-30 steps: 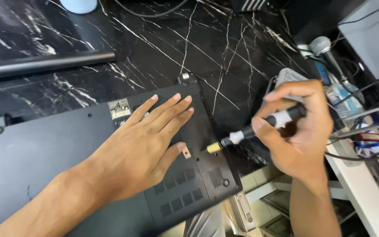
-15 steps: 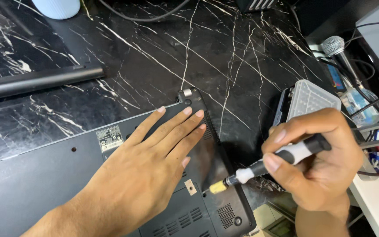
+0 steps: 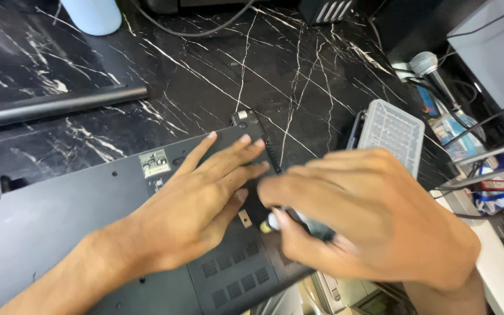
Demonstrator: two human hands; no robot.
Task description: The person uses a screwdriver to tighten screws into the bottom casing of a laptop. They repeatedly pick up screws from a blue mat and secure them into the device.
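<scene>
A dark laptop (image 3: 65, 221) lies bottom-up on the black marble table. My left hand (image 3: 205, 198) rests flat on its underside near the right hinge corner, fingers spread and holding nothing. My right hand (image 3: 368, 216) is blurred and reaches over the laptop's right edge. It grips a black-and-white screwdriver (image 3: 275, 220), mostly hidden under the fingers, with its yellow tip down on the bottom cover next to a small square patch (image 3: 244, 219).
A clear plastic bit case (image 3: 391, 133) lies right of the laptop. A long dark bar (image 3: 59, 103) lies at the left, a pale blue cup (image 3: 91, 14) at the top. A microphone (image 3: 430, 65), cables and white shelving crowd the right side.
My right hand has swung left over the laptop's corner, bringing the screwdriver tip onto the bottom cover. My left hand stays flat on the laptop.
</scene>
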